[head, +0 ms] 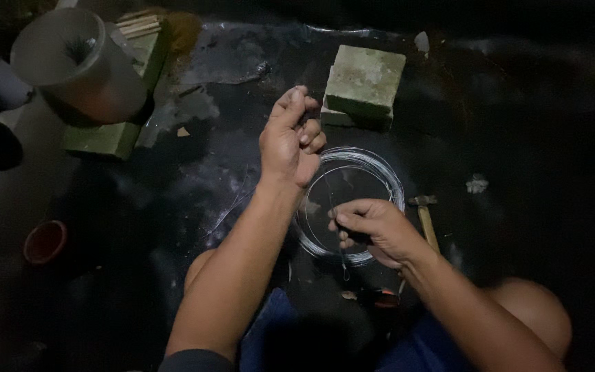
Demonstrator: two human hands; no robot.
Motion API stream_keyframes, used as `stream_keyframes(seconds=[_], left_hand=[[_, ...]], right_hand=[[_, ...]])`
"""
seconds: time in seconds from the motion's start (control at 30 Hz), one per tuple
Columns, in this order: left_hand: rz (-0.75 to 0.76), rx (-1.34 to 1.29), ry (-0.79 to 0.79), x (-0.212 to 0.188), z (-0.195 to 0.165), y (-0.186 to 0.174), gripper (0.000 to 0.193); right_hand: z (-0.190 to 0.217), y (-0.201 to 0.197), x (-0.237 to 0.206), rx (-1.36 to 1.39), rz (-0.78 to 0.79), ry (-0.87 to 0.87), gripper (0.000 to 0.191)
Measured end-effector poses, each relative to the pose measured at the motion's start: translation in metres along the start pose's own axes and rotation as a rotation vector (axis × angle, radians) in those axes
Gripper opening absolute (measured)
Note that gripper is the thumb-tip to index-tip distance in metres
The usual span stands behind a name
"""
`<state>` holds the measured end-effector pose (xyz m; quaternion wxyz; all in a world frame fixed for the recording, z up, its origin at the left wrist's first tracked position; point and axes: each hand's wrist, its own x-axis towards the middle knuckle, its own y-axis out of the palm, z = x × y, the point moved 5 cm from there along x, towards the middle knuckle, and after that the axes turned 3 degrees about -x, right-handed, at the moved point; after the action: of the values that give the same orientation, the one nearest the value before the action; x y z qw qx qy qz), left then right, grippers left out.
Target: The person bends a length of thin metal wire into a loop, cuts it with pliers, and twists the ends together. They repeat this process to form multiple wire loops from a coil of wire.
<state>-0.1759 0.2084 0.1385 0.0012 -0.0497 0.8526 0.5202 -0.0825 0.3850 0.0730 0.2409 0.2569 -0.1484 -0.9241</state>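
Knees in blue shorts (270, 331) frame the bottom edge. Left hand (289, 141) is raised, its grip pinched narrow on a thin wire strand too fine to trace. Below and between both hands lies the wire coil (387, 180), a bright, thin, silvery ring of many loops flat on the dark floor (518, 138). Right hand (373, 231) hovers over the coil's near edge, grip closed on a small dark object. Beside it lies a hammer (425, 213); beyond, a green block (365, 83).
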Motion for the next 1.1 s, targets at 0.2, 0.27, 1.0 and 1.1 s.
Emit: stream_keyframes(seconds=[0.2, 0.27, 1.0, 1.1], left_hand=[[0.154, 0.075, 0.062, -0.012, 0.003, 0.016, 0.016], [0.167, 0.075, 0.073, -0.013, 0.002, 0.021, 0.017], [0.164, 0.073, 0.080, -0.016, 0.004, 0.032, 0.017], [0.156, 0.074, 0.076, -0.017, 0.003, 0.033, 0.017]], right_hand=[[0.000, 0.002, 0.001, -0.124, -0.072, -0.033, 0.027], [0.004, 0.004, 0.001, -0.185, -0.093, -0.097, 0.029], [0.016, 0.004, -0.001, -0.400, -0.202, -0.208, 0.028], [0.016, 0.006, 0.000, -0.389, -0.187, -0.223, 0.028]])
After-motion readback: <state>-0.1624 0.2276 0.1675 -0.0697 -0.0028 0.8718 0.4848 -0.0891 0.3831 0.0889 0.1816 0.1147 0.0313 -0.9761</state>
